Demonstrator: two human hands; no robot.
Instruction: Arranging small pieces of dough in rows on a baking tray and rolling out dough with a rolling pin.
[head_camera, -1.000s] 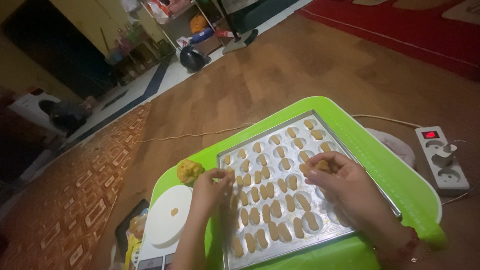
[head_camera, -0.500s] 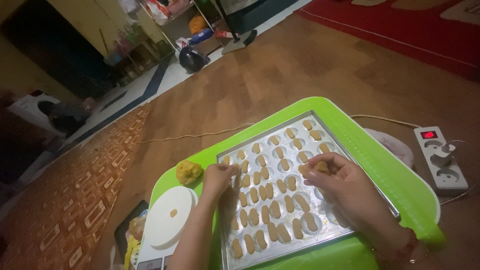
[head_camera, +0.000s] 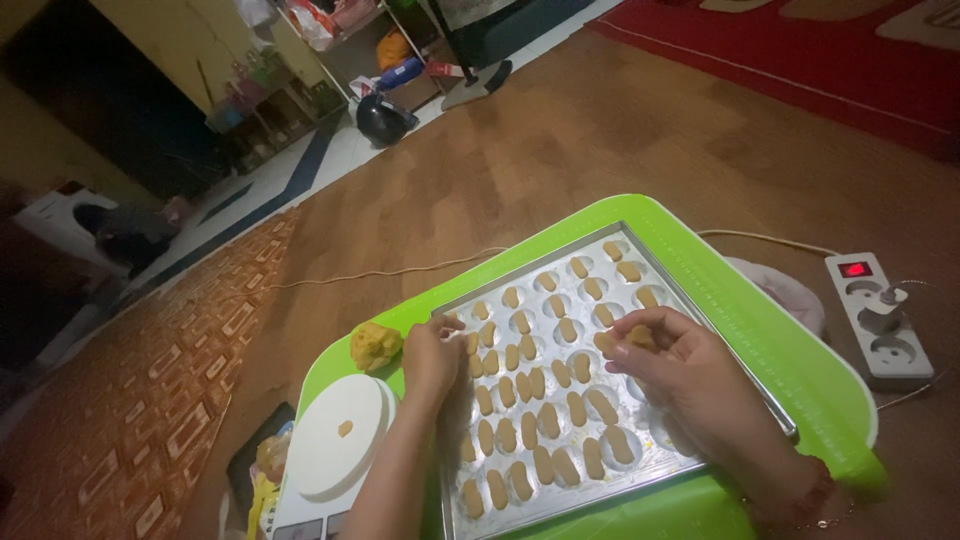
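A metal baking tray (head_camera: 640, 258) lies on a bright green table top (head_camera: 760, 330) and carries several small oblong dough pieces (head_camera: 548, 420) in rows. My left hand (head_camera: 432, 358) rests with curled fingers on the tray's left edge, next to a yellow lump of dough (head_camera: 375, 345). Over the tray's right half, my right hand (head_camera: 680, 375) pinches a small dough piece (head_camera: 638, 336) between its fingertips.
A white round scale plate (head_camera: 335, 450) with one dough bit sits at the lower left. A white power strip (head_camera: 880, 318) with a red lit switch lies on the wooden floor to the right. A cable (head_camera: 380, 272) runs across the floor behind the table.
My left hand has slid from inside the tray to its left edge, toward the dough lump. My right hand stays over the right half, still pinching dough.
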